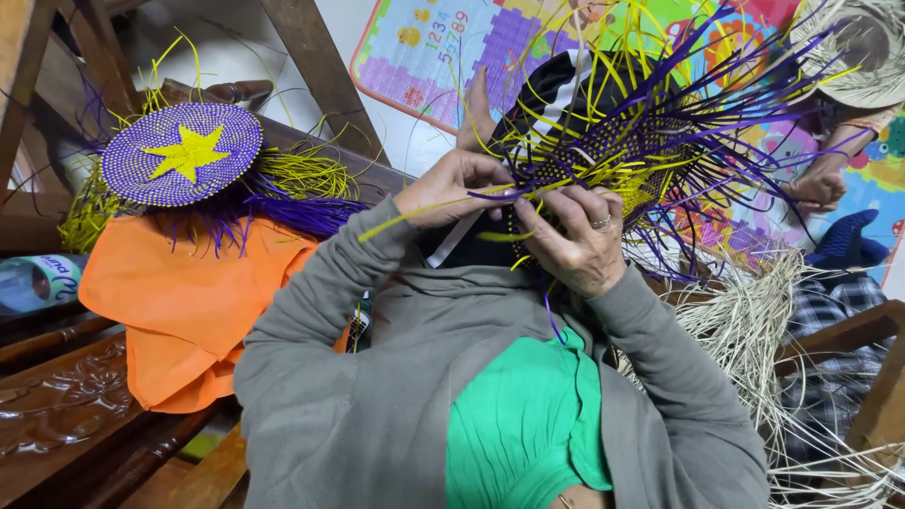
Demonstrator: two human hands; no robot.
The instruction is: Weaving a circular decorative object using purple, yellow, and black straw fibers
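Grey sleeves (377, 396) and a green garment (523, 424) fill the nearest part of the view, and from them two forearms are raised toward one half-woven piece of purple and yellow strips (613, 141), which is held up in the upper middle of the picture. The left hand (452, 188) is closed on the near edge of the weave, its fingers pinched together around a few strands, with one yellow strand trailing from it toward the left. The right hand (580, 236), on which one ring is worn, is curled over the lower edge of the same weave, fingers bent and pressed onto the strands. Many loose purple and yellow ends are fanned outward from the weave, so that much behind it is screened. One finished round piece (179, 155), purple with a single yellow star, is set at the left on an orange cloth (179, 302), which is draped over a carved wooden bench (57, 405); a bundle of loose strips (292, 188) is spread just beside it. One bottle (33, 278) is seen at the left edge. Pale straw (754, 330) is heaped at the right, and another person's hand (818, 187) is rested on a coloured play mat (452, 57) beyond.
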